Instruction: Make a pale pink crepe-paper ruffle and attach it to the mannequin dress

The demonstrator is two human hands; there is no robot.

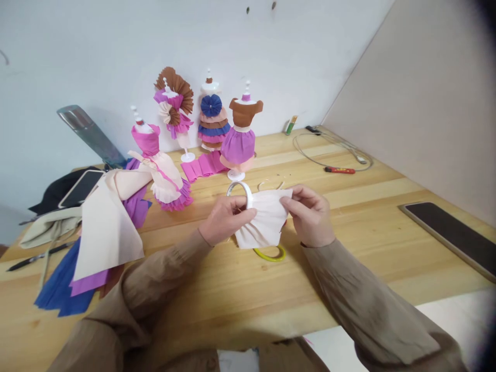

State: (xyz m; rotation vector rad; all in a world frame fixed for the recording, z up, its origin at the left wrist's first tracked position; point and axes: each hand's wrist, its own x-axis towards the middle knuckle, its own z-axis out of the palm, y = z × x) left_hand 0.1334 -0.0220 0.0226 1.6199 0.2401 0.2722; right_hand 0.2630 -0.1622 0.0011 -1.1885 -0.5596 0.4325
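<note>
Between my hands, above the table, is a piece of cream crepe paper, gathered into folds at its left side. My left hand pinches that gathered side, and a white roll of tape hangs around its fingers. At the upper right corner of the paper, my right hand grips the edge between thumb and fingers. Below the paper lies a pair of scissors with a yellow handle loop, mostly hidden; its blades cannot be made out. Curled thin scraps rest just behind.
Several small dress forms in crepe-paper dresses, one with a purple skirt, stand near the wall. Crepe sheets, a phone and a pen lie left. A cable, a red-handled tool and a dark phone lie right.
</note>
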